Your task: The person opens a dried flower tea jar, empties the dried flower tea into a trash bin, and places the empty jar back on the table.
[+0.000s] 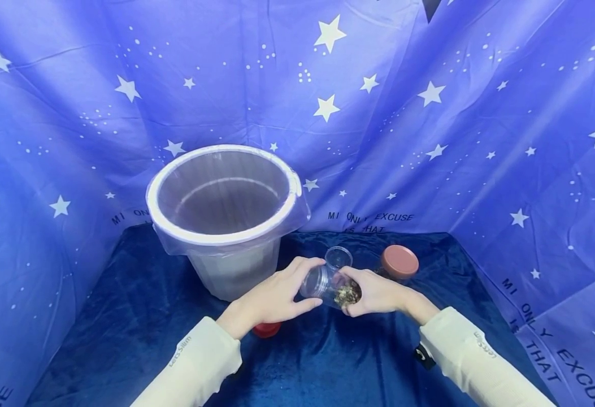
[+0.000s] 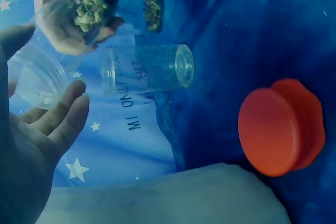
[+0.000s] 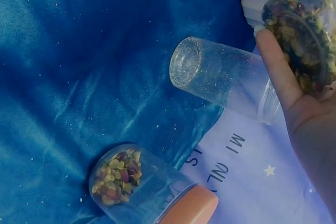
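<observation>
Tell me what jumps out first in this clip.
Both hands hold a clear jar with dried bits in its base, tipped sideways at the centre: left hand, right hand. Behind it stands a big bag-lined bucket; a red lid lies on the blue cloth.

dark blue velvet cloth (image 1: 139, 316), lined bin (image 1: 226, 226), red lid (image 1: 266, 330), empty jar (image 1: 339, 258), capped jar (image 1: 399, 263)

A clear plastic jar (image 1: 328, 285) is held tipped on its side just above the dark blue cloth, gripped at its open mouth end by the left hand (image 1: 272, 299) and at its base by the right hand (image 1: 373, 291). No lid is on it. A clump of mixed dried bits is bunched at the base end.
</observation>
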Demonstrator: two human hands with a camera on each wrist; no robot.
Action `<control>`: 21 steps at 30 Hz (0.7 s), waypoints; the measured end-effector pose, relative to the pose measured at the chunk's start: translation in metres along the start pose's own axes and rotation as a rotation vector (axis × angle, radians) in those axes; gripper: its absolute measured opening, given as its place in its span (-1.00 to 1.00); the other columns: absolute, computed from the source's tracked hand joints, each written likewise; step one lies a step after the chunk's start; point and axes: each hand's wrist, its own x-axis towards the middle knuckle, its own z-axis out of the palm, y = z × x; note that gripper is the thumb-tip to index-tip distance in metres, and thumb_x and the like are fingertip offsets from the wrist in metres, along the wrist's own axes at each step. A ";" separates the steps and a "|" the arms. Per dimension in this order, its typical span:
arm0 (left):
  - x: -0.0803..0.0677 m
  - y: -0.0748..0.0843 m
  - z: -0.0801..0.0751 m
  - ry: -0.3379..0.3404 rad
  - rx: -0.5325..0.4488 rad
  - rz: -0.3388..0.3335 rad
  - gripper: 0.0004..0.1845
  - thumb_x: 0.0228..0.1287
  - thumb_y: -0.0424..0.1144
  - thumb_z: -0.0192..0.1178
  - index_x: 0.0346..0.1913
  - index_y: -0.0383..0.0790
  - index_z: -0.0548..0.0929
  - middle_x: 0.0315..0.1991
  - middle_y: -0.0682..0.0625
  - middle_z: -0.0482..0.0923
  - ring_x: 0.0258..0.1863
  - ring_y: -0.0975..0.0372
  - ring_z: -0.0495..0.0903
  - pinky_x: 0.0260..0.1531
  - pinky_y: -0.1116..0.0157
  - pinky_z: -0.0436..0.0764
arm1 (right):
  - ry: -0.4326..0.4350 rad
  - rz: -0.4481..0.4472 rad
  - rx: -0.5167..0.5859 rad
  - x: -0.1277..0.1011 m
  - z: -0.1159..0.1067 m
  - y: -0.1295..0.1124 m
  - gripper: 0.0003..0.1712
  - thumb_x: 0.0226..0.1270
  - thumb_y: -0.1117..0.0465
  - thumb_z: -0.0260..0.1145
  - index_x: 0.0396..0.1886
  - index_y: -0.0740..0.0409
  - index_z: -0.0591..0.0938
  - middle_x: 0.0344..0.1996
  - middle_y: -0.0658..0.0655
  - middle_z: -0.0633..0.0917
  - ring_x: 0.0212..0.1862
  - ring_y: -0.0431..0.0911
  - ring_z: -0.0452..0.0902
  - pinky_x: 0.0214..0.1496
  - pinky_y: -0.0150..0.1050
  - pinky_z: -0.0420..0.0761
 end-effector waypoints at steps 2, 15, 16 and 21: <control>0.000 -0.002 0.001 -0.001 0.134 0.052 -0.29 0.36 0.15 0.13 0.45 -0.05 0.19 0.19 -0.01 0.42 0.02 0.24 0.58 0.05 0.27 0.62 | -0.009 -0.014 -0.001 0.000 0.000 0.000 -0.33 -0.05 0.16 0.42 0.15 0.06 0.47 -0.17 -0.01 0.66 -0.24 -0.22 0.55 -0.20 -0.34 0.57; 0.006 -0.011 0.017 0.396 0.668 0.523 -0.28 0.07 0.41 0.09 0.00 -0.17 0.51 -0.47 0.05 0.39 -0.64 0.27 0.39 -0.64 0.36 0.47 | 0.026 -0.146 -0.002 0.001 0.028 -0.009 -0.30 -0.19 0.19 0.50 0.07 -0.05 0.47 -0.22 -0.08 0.68 -0.30 -0.34 0.57 -0.24 -0.39 0.61; 0.006 -0.011 0.019 0.422 0.678 0.536 -0.28 0.05 0.42 0.09 -0.02 -0.16 0.53 -0.49 0.06 0.39 -0.67 0.28 0.38 -0.67 0.36 0.46 | 0.031 -0.149 0.000 0.001 0.031 -0.009 -0.29 -0.20 0.20 0.49 0.07 -0.05 0.47 -0.22 -0.09 0.68 -0.31 -0.35 0.57 -0.25 -0.40 0.61; 0.007 -0.011 0.023 0.469 0.677 0.518 -0.31 0.01 0.42 0.11 -0.07 -0.13 0.55 -0.54 0.07 0.39 -0.71 0.29 0.37 -0.73 0.38 0.41 | 0.073 -0.144 -0.002 0.001 0.038 -0.007 -0.34 -0.23 0.19 0.51 -0.01 -0.07 0.49 -0.25 -0.11 0.68 -0.32 -0.35 0.56 -0.25 -0.40 0.60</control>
